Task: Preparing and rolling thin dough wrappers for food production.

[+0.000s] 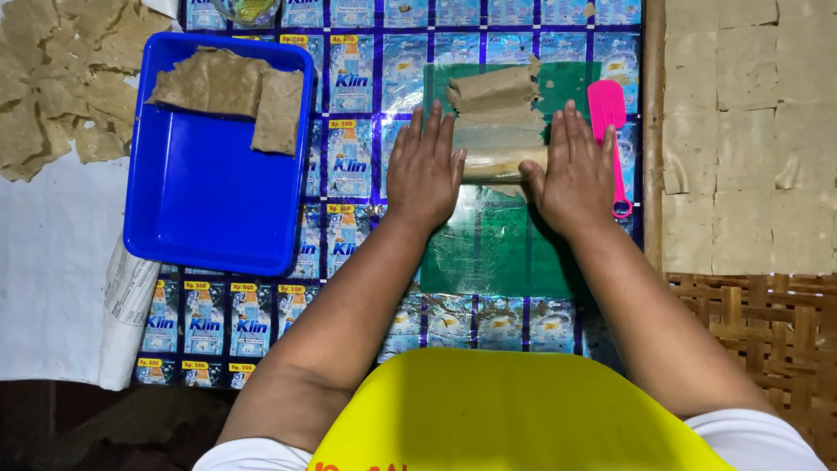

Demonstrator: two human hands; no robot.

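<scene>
Left hand: the left hand [425, 166] lies flat, palm down, fingers spread, pressing the left end of a wooden rolling pin [504, 162].
Right hand: the right hand [575, 167] mirrors it, flat and open on the pin's right end, gripping nothing.
Dough: a tan strip of dough [499, 109] lies on the green plastic sheet [499, 249], running away from the pin, its far end folded and thick.
How to roll it well: my call is even weight from both palms, so the strip thins level and stays straight on the sheet.
Scraper: one pink plastic scraper [610, 131], just beside the right hand.
Tray: one blue tray [205, 201] to the left, holding what looks like two overlapping dough sheets [231, 87].
Scraps: a ragged pile of dough offcuts [61, 78] at far left, too jumbled to count.
Cut squares: a grid of pale dough squares [741, 131] on the right, over a dozen showing, running out of view.
</scene>
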